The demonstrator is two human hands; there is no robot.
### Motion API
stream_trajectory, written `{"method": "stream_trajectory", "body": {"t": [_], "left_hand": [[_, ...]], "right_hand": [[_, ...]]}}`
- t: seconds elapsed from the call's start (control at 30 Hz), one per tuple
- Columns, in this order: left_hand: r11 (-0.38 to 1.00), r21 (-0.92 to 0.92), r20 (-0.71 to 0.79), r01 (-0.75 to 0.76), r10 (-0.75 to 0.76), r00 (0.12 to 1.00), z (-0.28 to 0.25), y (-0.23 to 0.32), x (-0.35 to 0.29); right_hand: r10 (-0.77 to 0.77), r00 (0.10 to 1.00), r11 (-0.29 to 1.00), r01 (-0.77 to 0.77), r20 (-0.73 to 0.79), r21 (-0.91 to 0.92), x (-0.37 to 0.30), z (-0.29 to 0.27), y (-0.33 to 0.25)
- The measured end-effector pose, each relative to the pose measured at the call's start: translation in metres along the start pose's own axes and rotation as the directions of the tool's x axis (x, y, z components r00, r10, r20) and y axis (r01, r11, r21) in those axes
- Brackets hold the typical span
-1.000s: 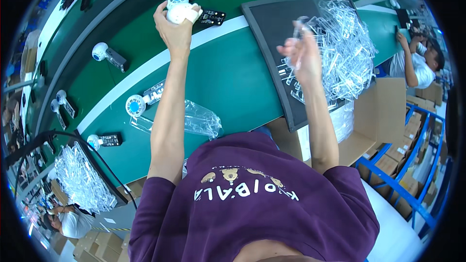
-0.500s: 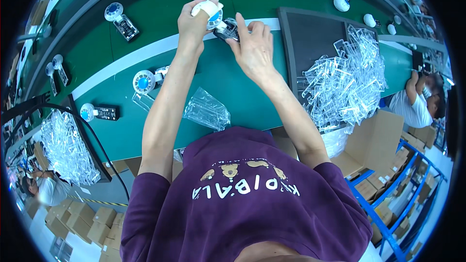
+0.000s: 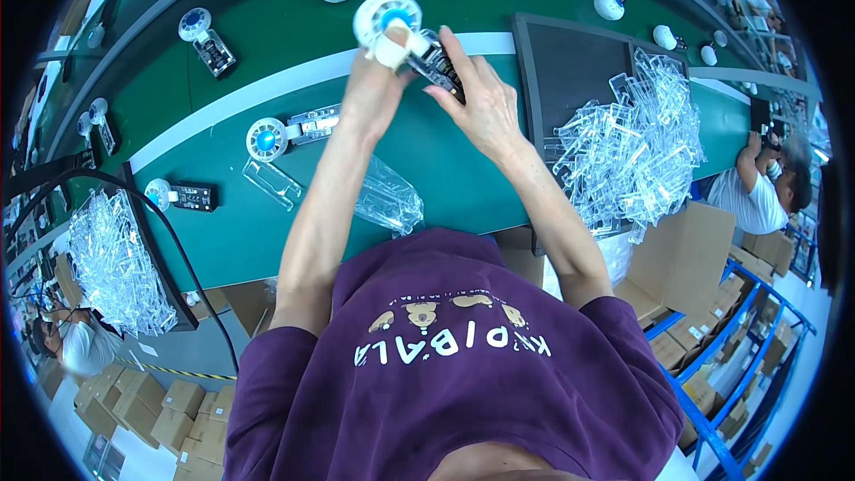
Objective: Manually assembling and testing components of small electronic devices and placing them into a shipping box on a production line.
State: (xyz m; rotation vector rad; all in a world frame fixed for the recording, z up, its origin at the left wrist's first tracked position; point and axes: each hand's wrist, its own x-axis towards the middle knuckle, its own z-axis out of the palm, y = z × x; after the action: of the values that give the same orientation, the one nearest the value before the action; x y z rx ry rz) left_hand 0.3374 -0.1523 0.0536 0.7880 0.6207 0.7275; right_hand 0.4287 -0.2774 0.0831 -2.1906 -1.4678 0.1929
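Observation:
Both my hands hold one device at the far side of the green table. It has a white round head (image 3: 388, 16) with a blue centre and a black circuit board (image 3: 437, 65) joined to it. My left hand (image 3: 370, 89) is closed at the near side of the head, its fingers partly smeared by motion. A cream cover shows on a left fingertip. My right hand (image 3: 486, 105) grips the board between thumb and fingers. Left of my left forearm lies a similar device (image 3: 267, 140). A clear plastic frame (image 3: 272, 183) lies just nearer, and clear plastic pieces (image 3: 389, 199) lie partly behind the forearm.
A dark tray (image 3: 570, 62) on the right holds heaped clear plastic parts (image 3: 637, 151); another heap (image 3: 120, 267) lies far left. Similar devices, one of them (image 3: 207, 40) at left, rest on the green belt beyond a pale strip. A black cable (image 3: 169, 236) crosses the left side.
The device's white head has turned to face up more, and my left hand has shifted right and nearer below it. My right hand has moved slightly right and nearer. Devices on the belt have moved left.

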Motion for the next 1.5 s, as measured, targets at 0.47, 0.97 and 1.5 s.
{"method": "stream_trajectory", "body": {"t": [0.47,0.97,1.5], "left_hand": [[0.991,0.011,-0.085,-0.134,0.134,0.987,0.025,0.012,-0.038],[0.935,0.352,-0.164,-0.046,0.110,0.980,0.005,-0.030,0.126],[0.550,0.766,-0.526,0.333,0.237,0.817,-0.168,0.074,0.158]], "right_hand": [[0.741,0.671,0.232,-0.237,-0.014,0.943,0.007,0.044,-0.003],[0.225,0.822,0.877,-0.405,-0.523,-0.258,0.033,-0.046,0.157],[0.277,0.946,0.800,-0.325,-0.170,-0.505,-0.021,-0.131,0.201]]}}
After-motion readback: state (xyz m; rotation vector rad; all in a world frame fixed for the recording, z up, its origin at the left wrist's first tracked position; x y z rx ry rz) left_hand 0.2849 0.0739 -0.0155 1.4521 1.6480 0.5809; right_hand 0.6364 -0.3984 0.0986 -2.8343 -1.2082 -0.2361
